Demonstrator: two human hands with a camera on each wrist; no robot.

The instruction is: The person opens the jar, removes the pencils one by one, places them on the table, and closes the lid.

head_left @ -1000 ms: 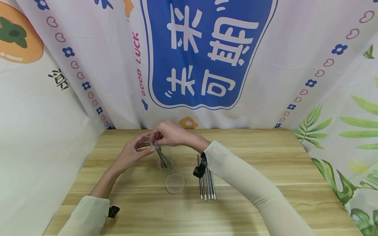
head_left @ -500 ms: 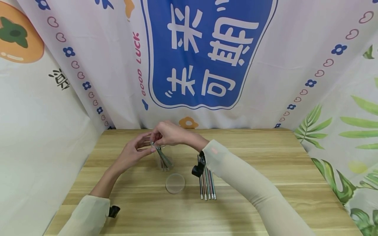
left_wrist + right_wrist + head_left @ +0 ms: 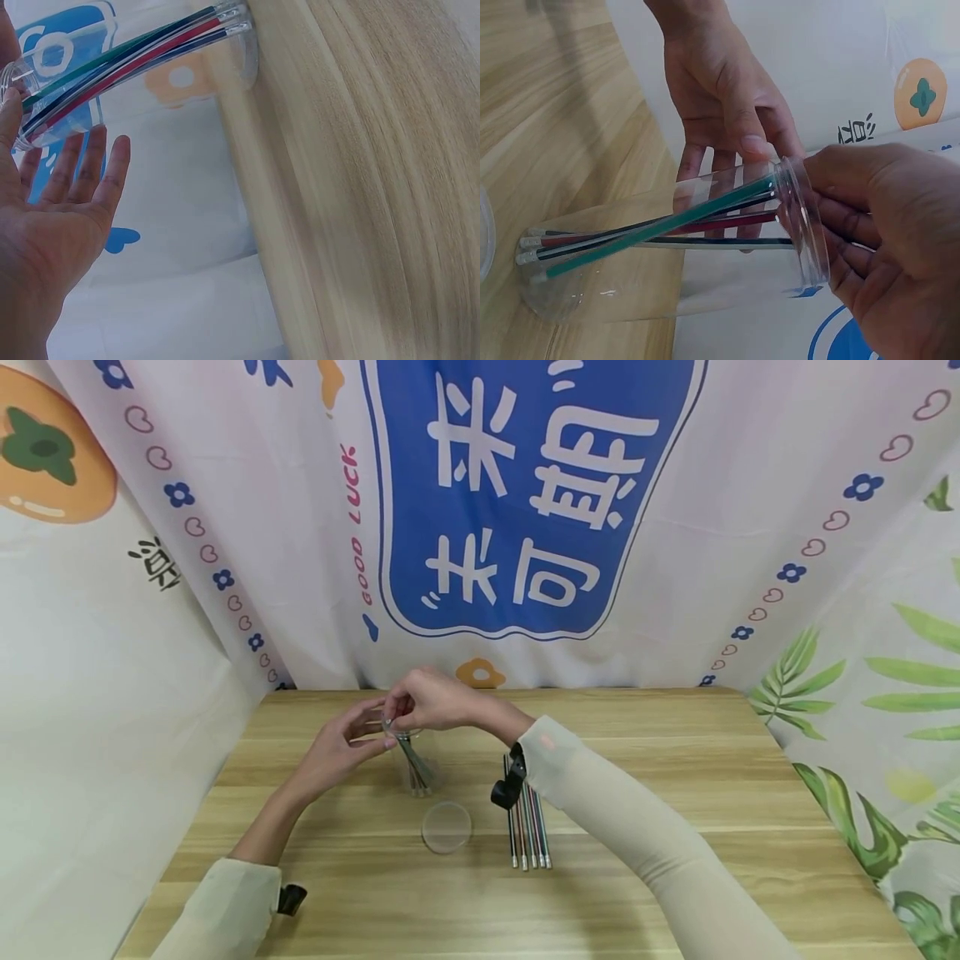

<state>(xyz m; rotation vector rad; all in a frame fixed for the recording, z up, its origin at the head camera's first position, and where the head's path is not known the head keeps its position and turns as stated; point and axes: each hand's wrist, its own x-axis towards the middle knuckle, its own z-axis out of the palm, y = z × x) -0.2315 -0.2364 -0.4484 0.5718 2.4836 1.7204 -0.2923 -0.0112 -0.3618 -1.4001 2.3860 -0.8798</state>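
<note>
A clear plastic jar stands on the table, tilted sideways in the wrist views. Several striped pencils lean inside it, eraser ends at its base; green, red and dark ones show. My left hand holds the jar near its neck, thumb on one side and fingers behind it. My right hand is at the mouth from above, fingers curled over the rim and pinching the upper pencil ends. The fingertips are partly hidden there.
A round clear lid lies on the wooden table in front of the jar. To its right several more pencils lie in a row, partly under my right forearm. A printed curtain hangs at the back edge.
Both hands stay at the jar. The pencils inside have shifted slightly and now lean closer together. The lid and the pencils on the table have not moved.
</note>
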